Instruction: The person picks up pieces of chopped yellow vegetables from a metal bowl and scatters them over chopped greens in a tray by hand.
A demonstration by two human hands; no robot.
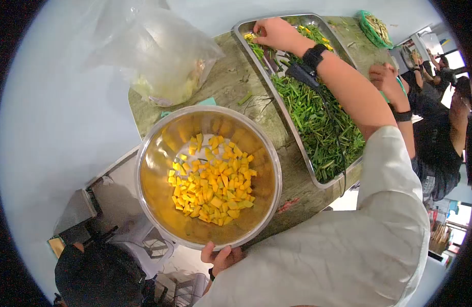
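Note:
My left hand (223,257) grips the lower rim of a large metal bowl (271,153), its fingers curled over the edge. Diced pumpkin (215,187), orange with some greenish edges, is heaped over the bottom of this bowl. My right hand (271,33) reaches across into the far end of a long metal tray (292,123), with its fingers pinched together. A few yellow pieces (250,38) lie right at those fingertips; whether one is held cannot be made out. Chopped greens (323,123) cover most of the tray, partly hidden beneath my forearm and a dangling black cable.
A clear plastic bag (169,56) with pale contents stands beyond the bowl, against the wall. Both containers rest on a worn wooden table (251,82). At the far end is a green basket (375,29). Another person's hand (387,82) is near the tray's right side; a black-capped person (97,276) is lower left.

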